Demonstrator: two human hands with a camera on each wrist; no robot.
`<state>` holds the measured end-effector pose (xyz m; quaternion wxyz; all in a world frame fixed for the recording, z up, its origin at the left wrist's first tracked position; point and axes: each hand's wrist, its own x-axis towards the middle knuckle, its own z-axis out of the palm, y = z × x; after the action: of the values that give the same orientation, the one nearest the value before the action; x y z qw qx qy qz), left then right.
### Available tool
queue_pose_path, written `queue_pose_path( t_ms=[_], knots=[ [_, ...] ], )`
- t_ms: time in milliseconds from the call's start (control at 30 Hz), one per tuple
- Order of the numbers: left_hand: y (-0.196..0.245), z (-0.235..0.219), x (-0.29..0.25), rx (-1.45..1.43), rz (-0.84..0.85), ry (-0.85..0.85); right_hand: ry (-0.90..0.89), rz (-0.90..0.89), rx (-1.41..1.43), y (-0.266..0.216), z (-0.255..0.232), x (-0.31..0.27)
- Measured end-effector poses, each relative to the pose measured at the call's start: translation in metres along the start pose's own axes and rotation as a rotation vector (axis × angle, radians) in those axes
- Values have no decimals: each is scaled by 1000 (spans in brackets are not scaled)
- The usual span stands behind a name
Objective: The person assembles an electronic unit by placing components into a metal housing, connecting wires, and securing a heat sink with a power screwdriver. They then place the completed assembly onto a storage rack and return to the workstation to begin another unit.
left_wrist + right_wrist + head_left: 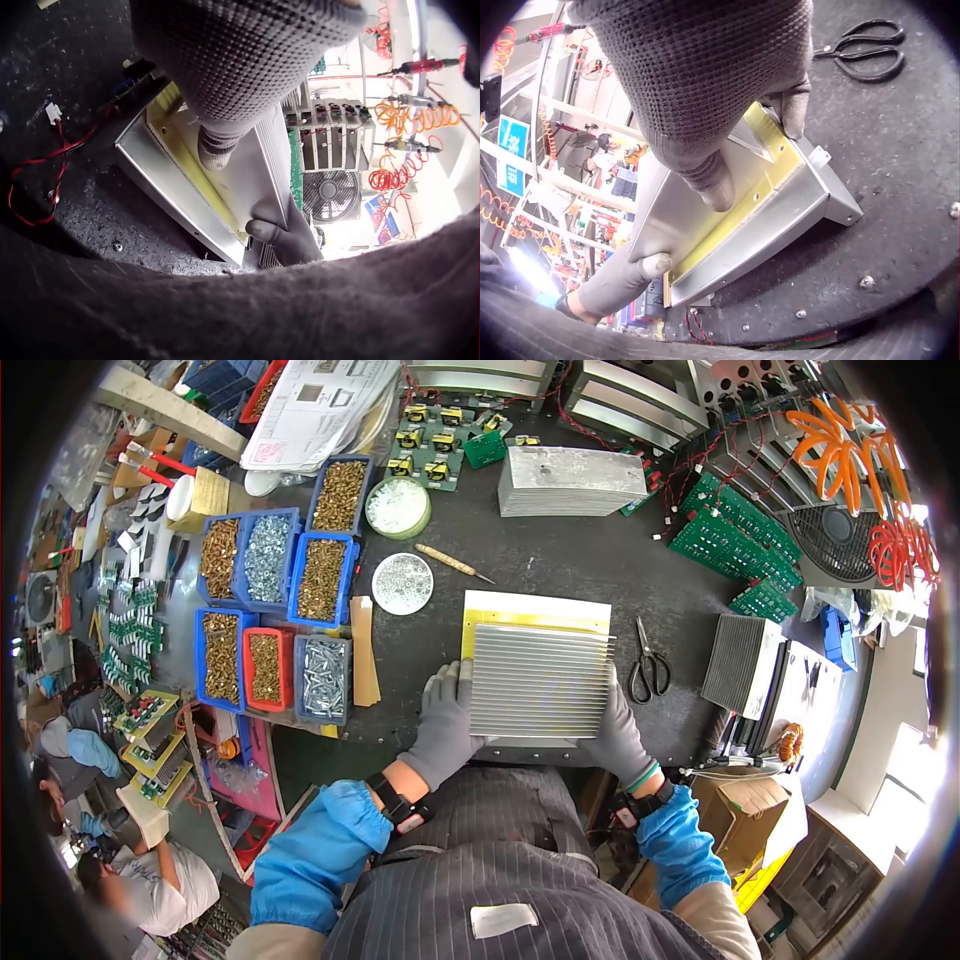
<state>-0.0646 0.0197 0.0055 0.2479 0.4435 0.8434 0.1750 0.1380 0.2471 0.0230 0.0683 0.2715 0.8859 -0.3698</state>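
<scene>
A finned metal heatsink [540, 680] lies over a yellow-edged board [540, 617] at the front of the dark bench. The gloved left hand [447, 720] grips its left side and the gloved right hand [617, 732] its right side. Under the yellow strip [191, 169] in the left wrist view is a bent metal chassis [176, 196], with the left hand [240, 60] above, thumb on the heatsink's flat side. The right wrist view has the right hand [712, 90] holding the heatsink edge, near the yellow strip [761, 191] and metal chassis [780, 225]. Some fingers are hidden.
Scissors [649, 662] lie to the right, near another heatsink block [741, 665]. Screw bins [323, 678] stand at the left, with a round dish [402, 583] and a screwdriver [452, 562] beyond. Stacked metal plates [570, 482] and green circuit boards [735, 545] sit at the back.
</scene>
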Motion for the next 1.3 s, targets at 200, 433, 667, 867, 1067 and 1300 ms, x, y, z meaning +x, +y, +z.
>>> queue_pose_path(
  t_ms=[200,433,667,867,1067,1300],
  knots=[
    [2,-2,-1,-21,-8,8,-1,-5,-1,-3,-1,1],
    [1,-1,0,-7,5,1,0,12,31,-5,-3,2],
    [2,-5,-1,32,15,-21,7,-10,17,-2,-1,0],
    [1,-1,0,-6,-5,-19,10,31,18,-4,0,-2],
    [2,-4,1,23,-13,-56,55,-39,-24,-1,-2,1],
    [-8,-14,4,49,55,-109,-13,-125,58,-2,-19,-2]
  ],
)
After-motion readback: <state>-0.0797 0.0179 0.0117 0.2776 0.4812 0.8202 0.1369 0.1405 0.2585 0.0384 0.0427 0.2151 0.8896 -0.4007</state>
